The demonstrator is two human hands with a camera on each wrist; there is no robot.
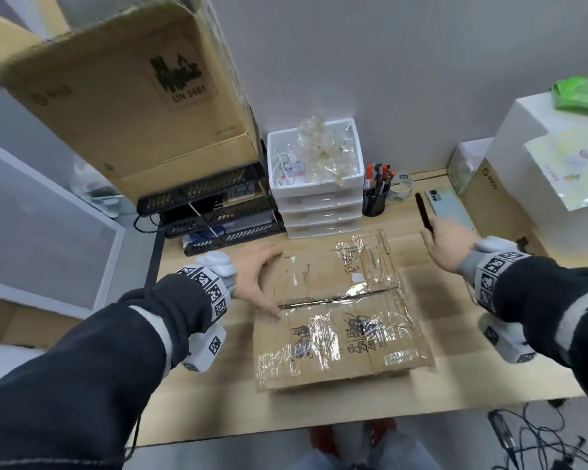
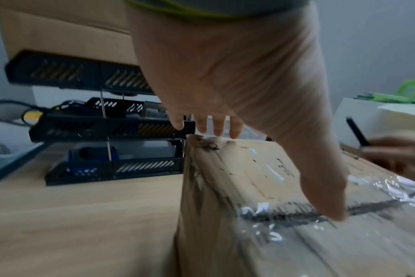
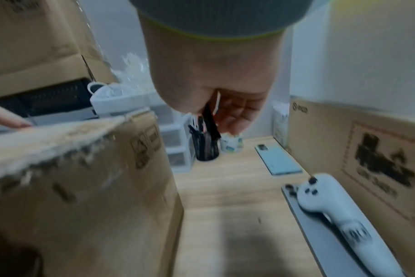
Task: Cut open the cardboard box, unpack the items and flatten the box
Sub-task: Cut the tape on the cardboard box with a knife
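A closed brown cardboard box sits mid-table, its top covered in wrinkled clear tape, with a dark seam between the flaps. My left hand lies spread on the box's left top; the fingers reach to the far left corner and the thumb touches the seam. My right hand hovers right of the box, above the table. It grips a slim black cutter pointing away from me; no blade is visible.
The wooden table also carries stacked black trays under a big carton, a white drawer unit, a pen cup, a tape roll, a phone and more boxes at right. A white controller lies near them.
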